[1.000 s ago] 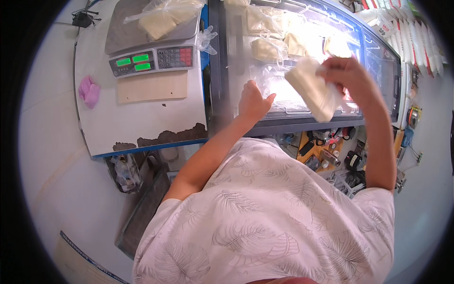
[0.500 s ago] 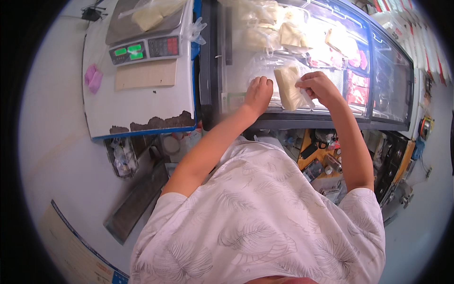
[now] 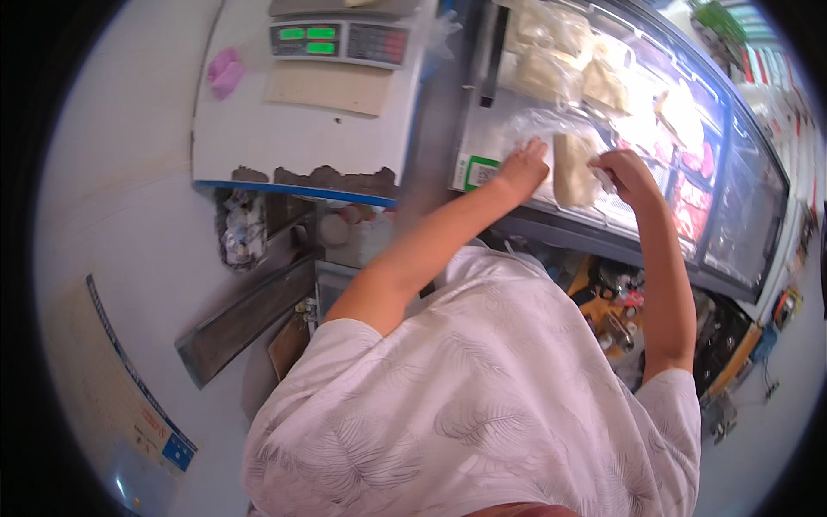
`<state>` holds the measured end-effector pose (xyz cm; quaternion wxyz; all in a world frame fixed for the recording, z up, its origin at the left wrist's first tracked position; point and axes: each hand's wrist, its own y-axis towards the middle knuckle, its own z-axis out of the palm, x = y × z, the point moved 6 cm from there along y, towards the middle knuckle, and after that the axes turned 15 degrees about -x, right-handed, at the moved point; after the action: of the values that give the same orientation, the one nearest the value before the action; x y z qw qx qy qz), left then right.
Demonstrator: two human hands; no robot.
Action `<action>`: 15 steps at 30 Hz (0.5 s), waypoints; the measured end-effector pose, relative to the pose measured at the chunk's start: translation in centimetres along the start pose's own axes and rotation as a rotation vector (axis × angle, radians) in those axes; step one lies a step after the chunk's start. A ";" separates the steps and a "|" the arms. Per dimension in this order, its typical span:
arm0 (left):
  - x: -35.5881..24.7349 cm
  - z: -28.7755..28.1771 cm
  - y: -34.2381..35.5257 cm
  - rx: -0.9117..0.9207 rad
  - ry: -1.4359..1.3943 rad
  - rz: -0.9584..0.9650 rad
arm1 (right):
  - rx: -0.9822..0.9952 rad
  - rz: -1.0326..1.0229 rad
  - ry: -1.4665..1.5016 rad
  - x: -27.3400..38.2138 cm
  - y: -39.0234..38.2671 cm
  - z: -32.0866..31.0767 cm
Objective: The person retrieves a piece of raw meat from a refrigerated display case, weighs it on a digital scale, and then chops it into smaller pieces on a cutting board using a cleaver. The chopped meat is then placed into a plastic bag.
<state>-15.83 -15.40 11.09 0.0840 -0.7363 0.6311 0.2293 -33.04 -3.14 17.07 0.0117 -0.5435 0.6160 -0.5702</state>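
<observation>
My left hand [image 3: 523, 172], fingers apart, rests by crumpled clear plastic [image 3: 551, 121] on the lit display cabinet. Just right of it lies an elongated cream block in a clear bag [image 3: 574, 172]. My right hand [image 3: 627, 177] pinches the bag's loose plastic at the block's right side. Beyond both hands are several bagged cream pieces [image 3: 551, 77], and red packs [image 3: 692, 207] show at the right.
A scale [image 3: 336, 40] and a pale board [image 3: 327, 86] stand on the worn white counter [image 3: 233, 138] at left, with a pink crumpled thing [image 3: 225, 73]. Cluttered items sit on a wooden shelf [image 3: 594, 302] below the cabinet.
The view has turned, shifting the counter and cabinet. The bagged block, held raised and slanted a second ago, is lower and more upright beside my left hand, whose fingers have moved toward it.
</observation>
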 end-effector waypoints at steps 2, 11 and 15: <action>0.1 0.2 -0.1 -0.043 -0.046 0.011 | -0.047 0.011 -0.002 -0.6 0.6 -0.6; 0.0 -1.0 0.2 0.056 -0.012 0.196 | -0.116 -0.008 0.063 0.9 1.3 -0.9; -1.2 -1.8 -0.7 0.068 -0.184 0.171 | -0.148 -0.001 0.096 1.3 1.1 -0.8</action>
<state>-14.83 -14.88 13.06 0.1467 -0.6525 0.6886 0.2804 -34.82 -3.74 17.34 -0.0585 -0.5150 0.6561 -0.5485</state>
